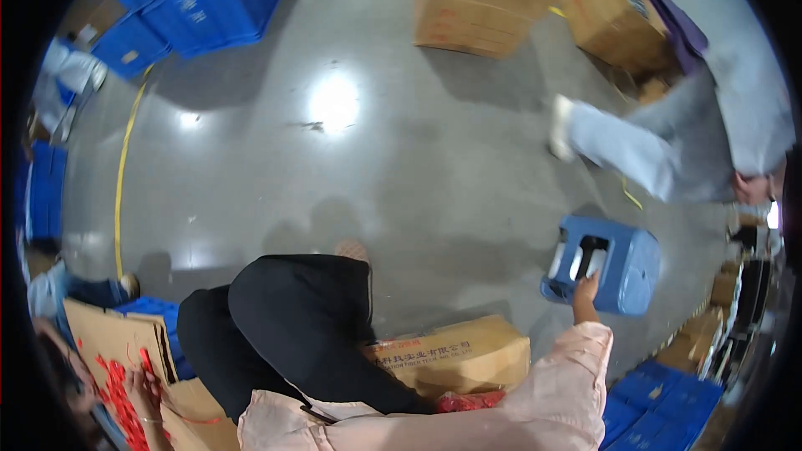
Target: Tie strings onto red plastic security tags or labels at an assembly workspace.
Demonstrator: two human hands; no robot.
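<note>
At the right, my right hand point(587, 291) reaches out in a pink sleeve and grips the edge of a blue plastic stool point(637, 271). The stool lies tipped on the grey floor, with the openings in its side facing me. At the lower left, my left hand point(144, 394) is bent over a pile of small red strips point(119, 405) by an open cardboard box point(113, 330). A red piece shows at its fingertips, and its exact shape is too small to make out.
A closed cardboard carton point(468, 351) and a red bag point(469, 401) lie beside my legs. Blue crates point(225, 8) stand far left, more blue crates point(664, 409) lower right. Cartons point(476, 12) stand at the back. A person in light trousers point(635, 150) strides past at right; others are at left.
</note>
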